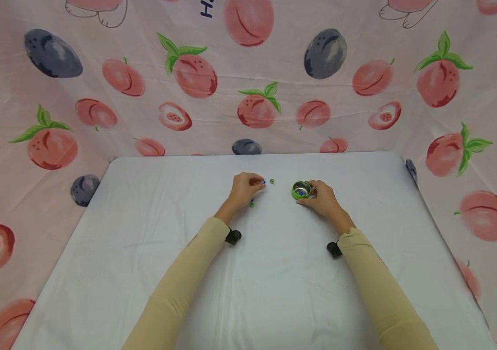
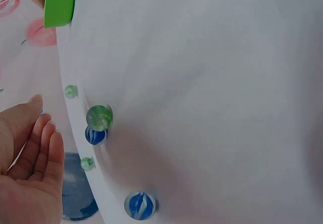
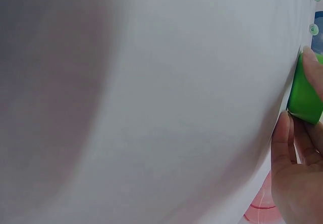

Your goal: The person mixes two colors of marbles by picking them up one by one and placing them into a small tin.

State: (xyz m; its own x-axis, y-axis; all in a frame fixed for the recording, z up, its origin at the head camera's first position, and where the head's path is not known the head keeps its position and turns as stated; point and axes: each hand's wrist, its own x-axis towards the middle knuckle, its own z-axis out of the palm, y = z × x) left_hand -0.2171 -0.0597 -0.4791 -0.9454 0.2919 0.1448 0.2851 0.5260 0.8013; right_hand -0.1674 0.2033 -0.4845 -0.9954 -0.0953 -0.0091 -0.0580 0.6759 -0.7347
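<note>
My left hand pinches a blue marble between thumb and fingertips, over the far part of the table. Just right of it lies a green marble. Near the left wrist are another green marble and a blue one, partly hidden in the head view. The left wrist view shows several marbles, among them a green one against a blue one and a blue-and-white one nearer. My right hand grips a small green cup with a metal inside, upright. Blue marble shows in the cup.
A white cloth covers the table. Fruit-printed curtains stand behind it and along both sides. A black wrist camera sits on the left wrist and another camera on the right.
</note>
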